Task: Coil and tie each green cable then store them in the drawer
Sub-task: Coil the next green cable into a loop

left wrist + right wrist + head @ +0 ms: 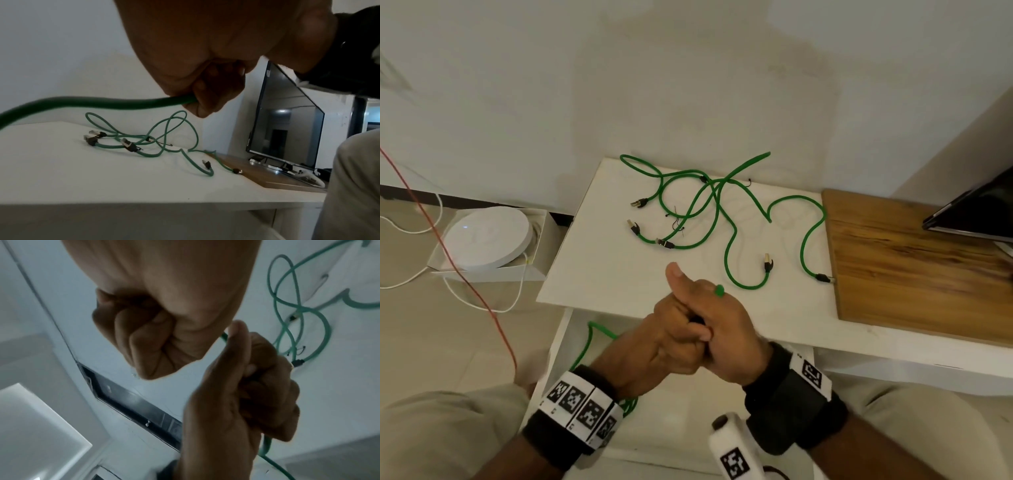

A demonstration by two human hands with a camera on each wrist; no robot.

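While both hands meet in front of the white table, the left hand is curled round a green cable and the right hand closes against it, thumb up, fingers folded in; what exactly the right fingers pinch is hidden. From the left fist the held cable runs out sideways to the left, nearly level, then sags toward the open drawer below the tabletop, where more of its length loops. It is a thick, smooth, dark green cord; a short green tip shows above the right knuckles. Loose green cables sprawl tangled across the tabletop, their plugs pointing various ways, one end touching the wooden board. A dark screen stands at the right.
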